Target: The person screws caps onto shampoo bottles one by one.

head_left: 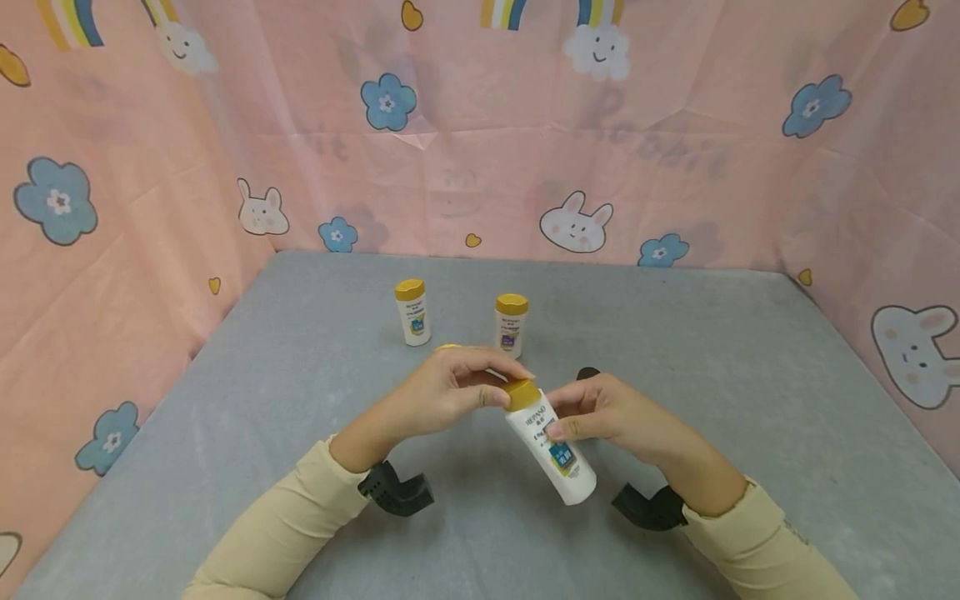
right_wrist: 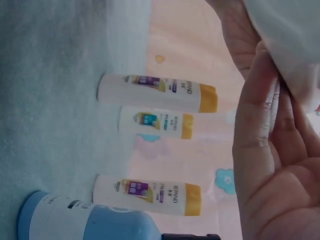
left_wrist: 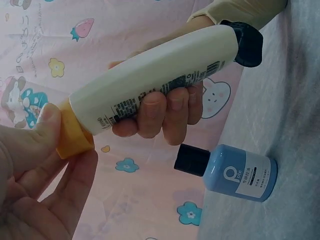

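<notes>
A white shampoo bottle [head_left: 557, 454] with a gold cap [head_left: 522, 393] is held tilted above the table, its cap end up and to the left. My left hand [head_left: 457, 390] pinches the cap between thumb and fingers. My right hand [head_left: 611, 419] grips the bottle's body, its fingers curled round the back in the left wrist view. Behind the hands stand more white bottles with gold caps: one at left [head_left: 414, 315], one at centre [head_left: 511, 329]. A third [right_wrist: 145, 195] shows in the right wrist view; in the head view my left hand mostly hides it.
A blue bottle [left_wrist: 235, 172] with a black cap [left_wrist: 192, 160] stands on the grey table [head_left: 720, 358]; in the head view my right hand hides most of it. A pink patterned cloth [head_left: 465, 167] hangs behind and along the sides. Each wrist carries a black camera mount.
</notes>
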`<state>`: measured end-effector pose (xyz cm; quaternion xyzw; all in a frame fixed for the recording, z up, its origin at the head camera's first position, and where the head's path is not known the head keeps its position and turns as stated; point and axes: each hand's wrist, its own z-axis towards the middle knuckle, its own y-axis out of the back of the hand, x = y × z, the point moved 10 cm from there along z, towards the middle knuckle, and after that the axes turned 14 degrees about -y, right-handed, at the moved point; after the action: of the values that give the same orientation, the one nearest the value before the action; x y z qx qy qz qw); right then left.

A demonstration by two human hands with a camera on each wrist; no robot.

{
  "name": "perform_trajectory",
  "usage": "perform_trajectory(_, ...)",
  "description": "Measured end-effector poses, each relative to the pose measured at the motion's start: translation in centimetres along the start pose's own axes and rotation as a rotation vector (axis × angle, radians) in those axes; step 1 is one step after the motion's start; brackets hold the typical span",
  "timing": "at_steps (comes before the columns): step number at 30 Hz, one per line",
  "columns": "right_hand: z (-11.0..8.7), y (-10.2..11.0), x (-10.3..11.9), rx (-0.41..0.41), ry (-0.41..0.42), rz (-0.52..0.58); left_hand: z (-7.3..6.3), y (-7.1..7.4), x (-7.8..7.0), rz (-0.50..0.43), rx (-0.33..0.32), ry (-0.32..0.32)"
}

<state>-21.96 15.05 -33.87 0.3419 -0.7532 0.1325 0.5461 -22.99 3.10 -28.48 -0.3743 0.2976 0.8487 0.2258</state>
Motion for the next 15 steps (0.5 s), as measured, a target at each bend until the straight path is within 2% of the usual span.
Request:
perform_trajectory(2,-0.1,0.5,0.1,-0.070,-0.005,-0.013,-0.1,0.4,0.3,0.008,-0.044,0.048)
perform_trajectory(6,-0.7,1.9,0.5,-0.312,-0.026,-0.080,-1.0,1.4,1.4,0.060,-0.204,0.246)
perform_trajectory(8,-1.1,2.2,0.6,-0.407,-0.045,-0.115,-1.5,1.6,1.9,0.094,-0.258,0.327)
perform_trajectory(9,-1.2,2.2,0.6,-0.434,-0.045,-0.128,-1.8,1.5,2.1,0.101,-0.278,0.366)
perform_trajectory(11,-1.2,2.1,0.8,-0.464,-0.036,-0.149,-2.0,1.3,2.3,0.129,-0.297,0.404)
perform_trajectory(15,-1.3,1.8,1.1,-0.483,-0.009,-0.182,-2.1,1.1,2.4,0.129,-0.332,0.424)
